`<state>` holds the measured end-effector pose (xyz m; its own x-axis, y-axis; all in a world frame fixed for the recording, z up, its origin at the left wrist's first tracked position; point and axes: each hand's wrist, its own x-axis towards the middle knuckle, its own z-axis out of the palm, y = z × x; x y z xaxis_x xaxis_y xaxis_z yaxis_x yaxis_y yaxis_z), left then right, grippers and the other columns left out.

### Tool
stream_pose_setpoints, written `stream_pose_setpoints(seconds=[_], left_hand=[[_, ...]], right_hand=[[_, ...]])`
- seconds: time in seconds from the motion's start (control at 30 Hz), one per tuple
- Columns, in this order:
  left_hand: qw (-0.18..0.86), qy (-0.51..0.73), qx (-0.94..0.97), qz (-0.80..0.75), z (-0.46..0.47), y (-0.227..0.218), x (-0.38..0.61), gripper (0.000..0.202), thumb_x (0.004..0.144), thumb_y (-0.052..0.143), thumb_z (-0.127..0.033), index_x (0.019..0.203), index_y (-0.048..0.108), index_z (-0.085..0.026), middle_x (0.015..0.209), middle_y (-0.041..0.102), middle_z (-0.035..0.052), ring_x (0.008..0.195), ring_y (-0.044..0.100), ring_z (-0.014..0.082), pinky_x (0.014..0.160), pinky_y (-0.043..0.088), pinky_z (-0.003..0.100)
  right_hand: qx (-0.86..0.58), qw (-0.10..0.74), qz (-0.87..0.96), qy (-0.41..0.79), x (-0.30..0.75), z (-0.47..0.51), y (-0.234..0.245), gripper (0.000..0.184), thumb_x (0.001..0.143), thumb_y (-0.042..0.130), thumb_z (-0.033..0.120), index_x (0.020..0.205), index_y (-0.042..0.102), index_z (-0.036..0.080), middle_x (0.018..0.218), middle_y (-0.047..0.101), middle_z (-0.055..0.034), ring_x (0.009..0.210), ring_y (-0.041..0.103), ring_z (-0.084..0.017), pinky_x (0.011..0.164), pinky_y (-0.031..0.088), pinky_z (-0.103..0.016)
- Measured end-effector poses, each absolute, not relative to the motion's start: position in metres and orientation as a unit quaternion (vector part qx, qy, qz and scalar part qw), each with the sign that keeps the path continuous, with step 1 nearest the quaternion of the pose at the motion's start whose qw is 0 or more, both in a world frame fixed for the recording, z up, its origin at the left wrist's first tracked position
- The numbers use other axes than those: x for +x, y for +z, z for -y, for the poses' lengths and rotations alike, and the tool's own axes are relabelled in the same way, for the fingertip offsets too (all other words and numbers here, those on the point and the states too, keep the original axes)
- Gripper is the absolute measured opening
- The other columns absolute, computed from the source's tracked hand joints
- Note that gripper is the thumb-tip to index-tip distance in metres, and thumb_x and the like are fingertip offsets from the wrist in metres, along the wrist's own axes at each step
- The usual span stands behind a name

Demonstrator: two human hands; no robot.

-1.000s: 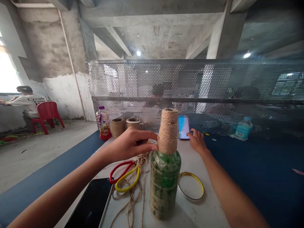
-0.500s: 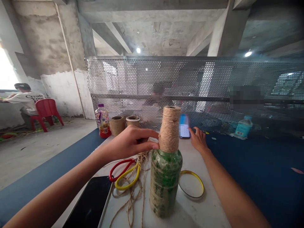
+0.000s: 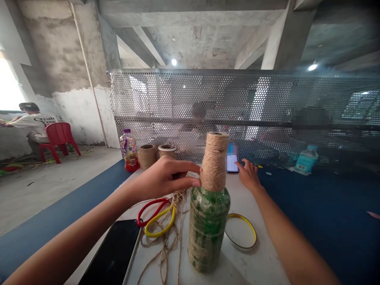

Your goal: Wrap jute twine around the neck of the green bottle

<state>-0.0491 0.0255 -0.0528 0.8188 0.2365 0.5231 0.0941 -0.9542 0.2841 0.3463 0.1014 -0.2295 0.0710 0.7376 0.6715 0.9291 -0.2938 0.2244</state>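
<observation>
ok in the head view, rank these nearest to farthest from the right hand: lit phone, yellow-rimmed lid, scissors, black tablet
1. Lit smartphone: just left of the right hand, at the table's far end.
2. Yellow-rimmed lid: on the table, toward the camera.
3. Red-and-yellow scissors: left of the bottle.
4. Black tablet: lower left, nearest the camera.

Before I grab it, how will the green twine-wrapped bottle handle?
The bottle is tall and narrow, so it would probably tip if pushed near the neck. Its rough twine wrap should grip well, not slip.
</observation>
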Motion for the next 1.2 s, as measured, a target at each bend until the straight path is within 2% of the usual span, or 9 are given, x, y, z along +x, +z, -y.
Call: stream_pose_setpoints(seconds=[1.2], left_hand=[[0.135,0.287,0.944,-0.090,-0.0263,-0.0548,-0.0497,0.029,0.089,0.057,-0.035,0.101,0.067,-0.011,0.056,0.040,-0.0056,0.049,0.031,0.0056,0.044,0.028,0.017]], right_hand=[[-0.719,0.164,0.563,-0.373,0.3485,-0.1045,-0.2328,0.035,0.091,0.056,0.031,0.123,0.054,0.018,0.126,0.056,-0.0095,0.107,0.059,-0.023,0.087,0.050,-0.045]])
